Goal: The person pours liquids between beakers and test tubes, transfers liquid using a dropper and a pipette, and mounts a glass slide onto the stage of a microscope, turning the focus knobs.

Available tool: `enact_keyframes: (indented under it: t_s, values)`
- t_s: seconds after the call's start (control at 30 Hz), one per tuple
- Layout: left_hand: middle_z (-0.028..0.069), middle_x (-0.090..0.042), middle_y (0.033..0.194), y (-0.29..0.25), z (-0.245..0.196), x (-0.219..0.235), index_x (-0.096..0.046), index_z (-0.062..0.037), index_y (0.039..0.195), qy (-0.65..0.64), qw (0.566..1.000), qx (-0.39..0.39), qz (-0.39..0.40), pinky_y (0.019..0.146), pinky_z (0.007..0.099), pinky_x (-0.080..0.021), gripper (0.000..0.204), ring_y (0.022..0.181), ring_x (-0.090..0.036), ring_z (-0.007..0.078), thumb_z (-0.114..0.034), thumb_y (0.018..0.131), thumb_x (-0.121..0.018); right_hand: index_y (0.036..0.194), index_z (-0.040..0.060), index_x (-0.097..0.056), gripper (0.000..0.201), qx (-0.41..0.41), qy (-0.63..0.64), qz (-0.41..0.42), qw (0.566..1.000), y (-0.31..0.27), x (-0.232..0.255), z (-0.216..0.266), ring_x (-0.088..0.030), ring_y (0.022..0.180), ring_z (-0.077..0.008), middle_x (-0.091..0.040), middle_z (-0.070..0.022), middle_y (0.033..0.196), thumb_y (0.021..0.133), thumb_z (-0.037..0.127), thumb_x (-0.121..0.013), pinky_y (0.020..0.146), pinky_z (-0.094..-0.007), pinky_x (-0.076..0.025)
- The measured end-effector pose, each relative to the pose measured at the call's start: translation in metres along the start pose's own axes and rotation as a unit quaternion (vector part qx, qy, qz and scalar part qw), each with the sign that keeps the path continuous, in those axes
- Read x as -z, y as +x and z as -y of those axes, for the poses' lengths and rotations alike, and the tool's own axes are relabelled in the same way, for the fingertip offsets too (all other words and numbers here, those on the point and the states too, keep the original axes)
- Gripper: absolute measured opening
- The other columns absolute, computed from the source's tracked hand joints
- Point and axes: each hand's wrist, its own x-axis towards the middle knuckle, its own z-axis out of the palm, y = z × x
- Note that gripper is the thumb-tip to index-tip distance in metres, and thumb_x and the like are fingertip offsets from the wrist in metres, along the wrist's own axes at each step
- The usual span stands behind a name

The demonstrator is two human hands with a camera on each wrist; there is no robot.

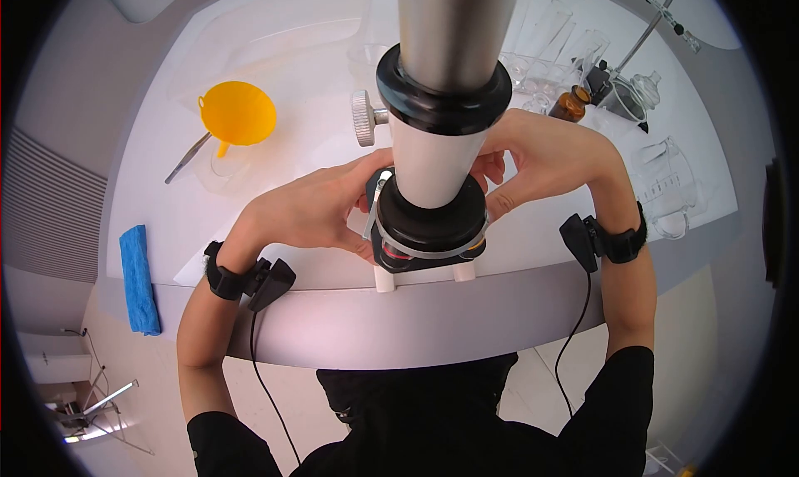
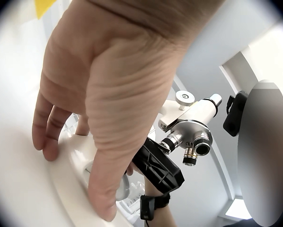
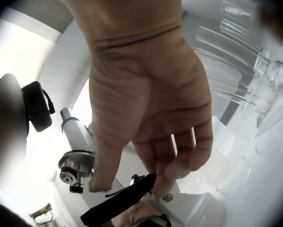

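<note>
A white microscope (image 1: 434, 156) with a black eyepiece end and a black stage (image 2: 158, 168) stands at the table's front edge. My left hand (image 1: 308, 211) is at its left side. In the left wrist view its fingers reach down beside the white base (image 2: 77, 156), the thumb stretched along it near the stage. My right hand (image 1: 553, 156) is at the other side, fingers loosely bent. In the right wrist view its fingertips lie right at the end of the stage (image 3: 118, 203), and the thumb points toward the objective lenses (image 3: 71, 172). Part of the fingers hides behind the microscope.
A yellow funnel (image 1: 239, 112) and tweezers (image 1: 188, 157) lie at the left, with a blue cloth (image 1: 139, 279) by the edge. At the right are glass tubes (image 1: 553, 27), a brown bottle (image 1: 570, 104), a glass beaker (image 1: 666, 177) and a metal stand (image 1: 652, 23).
</note>
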Motion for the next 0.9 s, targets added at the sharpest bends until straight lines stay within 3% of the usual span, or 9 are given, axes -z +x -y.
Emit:
enact_keyframes:
  t_s: [0.17, 0.23, 0.3, 0.47, 0.6, 0.7, 0.8, 0.83, 0.9]
  values:
    - [0.0155, -0.036, 0.152, 0.000, 0.000, -0.003, -0.036, -0.0072, 0.147, 0.008, 1.000, -0.013, 0.008, 0.116, 0.0425, -0.029, 0.092, 0.139, -0.036, 0.0327, -0.013, 0.069, -0.084, 0.120, 0.0015, -0.066, 0.072, -0.002, 0.019, 0.001, 1.000, -0.002, 0.000, 0.002, -0.056, 0.060, -0.0120, -0.064, -0.0026, 0.072, 0.069, 0.049, -0.083, 0.055, -0.0252, -0.043]
    - [0.0149, -0.057, 0.121, 0.000, 0.008, -0.008, -0.019, -0.0188, 0.151, 0.069, 0.995, -0.072, -0.004, 0.083, 0.0398, -0.052, 0.115, 0.095, -0.062, 0.0315, -0.018, 0.061, -0.089, 0.119, 0.0001, -0.067, 0.070, 0.007, 0.061, 0.002, 0.998, -0.004, -0.001, 0.001, -0.056, 0.061, -0.0114, -0.064, -0.0020, 0.071, 0.069, 0.046, -0.085, 0.056, -0.0247, -0.043]
    - [0.0151, -0.056, 0.120, -0.001, 0.007, -0.009, -0.018, -0.0199, 0.152, 0.075, 0.996, -0.057, 0.005, 0.082, 0.0406, -0.052, 0.115, 0.096, -0.062, 0.0324, -0.017, 0.061, -0.089, 0.121, 0.0000, -0.066, 0.071, 0.020, 0.063, 0.000, 0.998, -0.004, -0.002, -0.001, -0.055, 0.062, -0.0108, -0.063, -0.0018, 0.070, 0.068, 0.044, -0.085, 0.057, -0.0241, -0.042]
    - [0.0158, -0.057, 0.117, -0.003, -0.001, -0.011, -0.018, -0.0208, 0.152, 0.108, 0.991, -0.076, -0.002, 0.080, 0.0406, -0.051, 0.115, 0.092, -0.062, 0.0306, -0.020, 0.061, -0.089, 0.093, 0.0026, -0.071, 0.051, -0.016, 0.027, 0.021, 0.999, -0.007, 0.003, 0.007, -0.057, 0.065, -0.0143, -0.062, -0.0024, 0.071, 0.066, 0.044, -0.086, 0.058, -0.0288, -0.044]
    - [0.0155, -0.057, 0.115, -0.002, 0.003, -0.013, -0.018, -0.0214, 0.152, 0.098, 0.993, -0.072, -0.002, 0.080, 0.0403, -0.051, 0.114, 0.090, -0.062, 0.0297, -0.021, 0.063, -0.089, 0.086, 0.0050, -0.065, 0.048, 0.007, -0.005, -0.031, 0.999, -0.012, 0.011, 0.019, -0.058, 0.072, -0.0156, -0.062, -0.0027, 0.077, 0.064, 0.042, -0.087, 0.063, -0.0303, -0.046]
    - [0.0144, -0.056, 0.115, -0.003, 0.000, -0.011, -0.019, -0.0228, 0.152, 0.096, 0.992, -0.082, -0.002, 0.080, 0.0403, -0.051, 0.113, 0.089, -0.062, 0.0291, -0.020, 0.063, -0.088, 0.094, 0.0078, -0.062, 0.054, 0.038, 0.002, -0.087, 0.995, -0.019, 0.024, 0.021, -0.058, 0.086, -0.0149, -0.062, -0.0032, 0.094, 0.059, 0.038, -0.091, 0.073, -0.0298, -0.047]
    - [0.0130, -0.056, 0.118, -0.002, -0.002, -0.009, -0.021, -0.0245, 0.151, 0.072, 0.995, -0.067, 0.028, 0.079, 0.0401, -0.051, 0.112, 0.088, -0.062, 0.0293, -0.021, 0.062, -0.088, 0.106, 0.0119, -0.055, 0.073, 0.136, 0.225, -0.174, 0.949, -0.023, 0.027, 0.015, -0.053, 0.106, -0.0175, -0.055, -0.0063, 0.120, 0.050, 0.031, -0.097, 0.090, -0.0338, -0.043]
    - [0.0130, -0.056, 0.118, -0.002, -0.003, -0.008, -0.021, -0.0245, 0.151, 0.074, 0.995, -0.068, 0.023, 0.079, 0.0401, -0.051, 0.112, 0.088, -0.062, 0.0293, -0.021, 0.062, -0.088, 0.106, 0.0119, -0.055, 0.073, 0.139, 0.221, -0.171, 0.950, -0.020, 0.026, 0.016, -0.053, 0.106, -0.0175, -0.055, -0.0063, 0.120, 0.050, 0.031, -0.097, 0.090, -0.0338, -0.043]
    - [0.0136, -0.055, 0.119, -0.002, -0.002, -0.009, -0.022, -0.0235, 0.151, 0.083, 0.994, -0.068, 0.019, 0.078, 0.0404, -0.051, 0.112, 0.087, -0.062, 0.0295, -0.022, 0.062, -0.089, 0.112, 0.0118, -0.050, 0.081, 0.278, 0.154, -0.187, 0.930, -0.012, 0.023, 0.019, -0.052, 0.111, -0.0200, -0.056, -0.0077, 0.122, 0.049, 0.030, -0.097, 0.099, -0.0373, -0.040]
